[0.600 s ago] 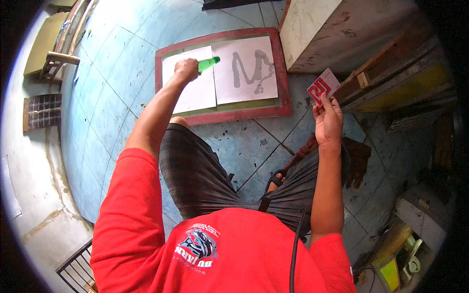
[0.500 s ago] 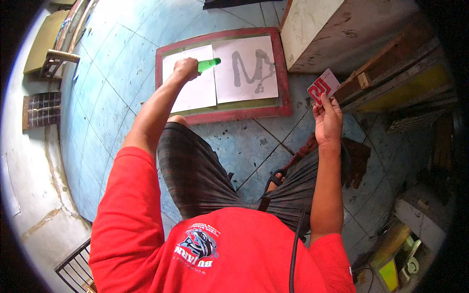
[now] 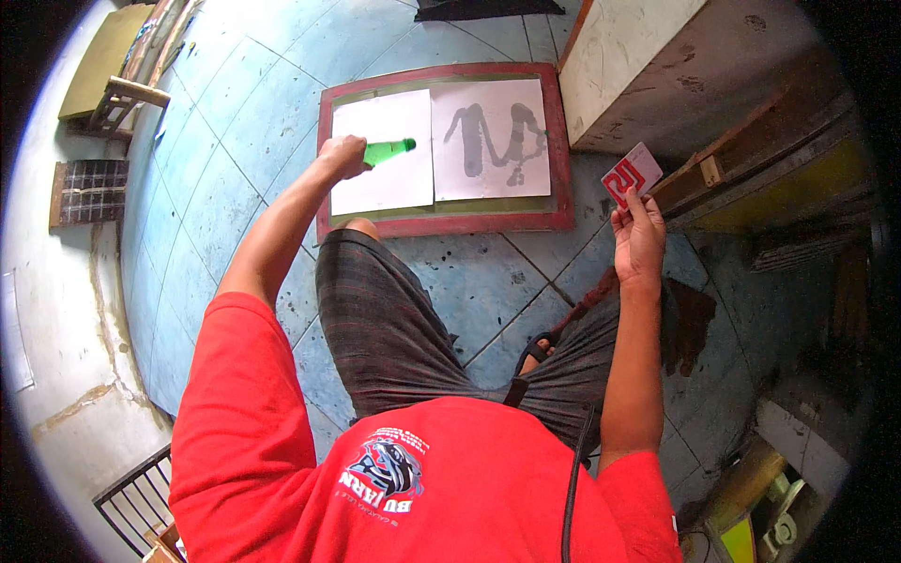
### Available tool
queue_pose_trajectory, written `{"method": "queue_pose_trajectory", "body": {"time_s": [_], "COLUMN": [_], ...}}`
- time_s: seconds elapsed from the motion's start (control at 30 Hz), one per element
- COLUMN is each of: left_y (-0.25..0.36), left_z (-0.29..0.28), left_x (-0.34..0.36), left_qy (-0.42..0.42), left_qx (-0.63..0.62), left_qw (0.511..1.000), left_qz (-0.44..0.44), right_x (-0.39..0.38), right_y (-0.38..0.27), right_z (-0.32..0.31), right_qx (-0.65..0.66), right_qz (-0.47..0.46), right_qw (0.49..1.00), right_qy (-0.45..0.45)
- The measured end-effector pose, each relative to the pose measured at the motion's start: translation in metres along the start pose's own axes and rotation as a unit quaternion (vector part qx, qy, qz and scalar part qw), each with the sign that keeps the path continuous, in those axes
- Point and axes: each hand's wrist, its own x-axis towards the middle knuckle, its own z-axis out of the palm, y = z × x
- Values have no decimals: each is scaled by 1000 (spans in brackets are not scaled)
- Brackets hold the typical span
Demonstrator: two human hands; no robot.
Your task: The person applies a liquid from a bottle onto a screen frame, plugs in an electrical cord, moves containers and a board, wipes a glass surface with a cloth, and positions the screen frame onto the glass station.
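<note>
My left hand grips a green plastic bottle, held sideways with its cap pointing right over the left white sheet. The right sheet bears grey, uneven brushy marks. Both sheets lie on a red-bordered board with an olive inner area, on the floor. My right hand holds up a small white card with a red design between thumb and fingers, beside the board's right edge.
Blue tiled floor surrounds the board, with my knee at its near edge. A pale cabinet and wooden panels stand at right. A wooden frame and black railing are at left. A dark cloth lies beyond.
My left hand and bottle have moved left and slightly toward me, so the cap is now over the left sheet. The view has shifted slightly; my right hand still holds the card.
</note>
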Motion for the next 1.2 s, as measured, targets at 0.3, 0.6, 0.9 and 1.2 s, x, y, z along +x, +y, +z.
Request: {"method": "queue_pose_trajectory", "body": {"time_s": [0.3,0.6,0.9,1.2], "left_y": [-38,-64,-75,-111], "left_z": [4,31,41,53], "left_x": [5,-12,-39,-25], "left_qy": [19,-16,-73,54], "left_qx": [-31,19,18,-19], "left_qw": [994,998,997,986], "left_qz": [-99,-50,-17,-154], "right_x": [-3,-2,-4,-5], "right_y": [3,9,12,20], "right_z": [9,12,11,21], "right_qx": [-25,-40,-44,-56], "right_qz": [0,2,5,3], "right_qw": [1000,999,999,998], "right_qy": [-1,-7,0,-10]}}
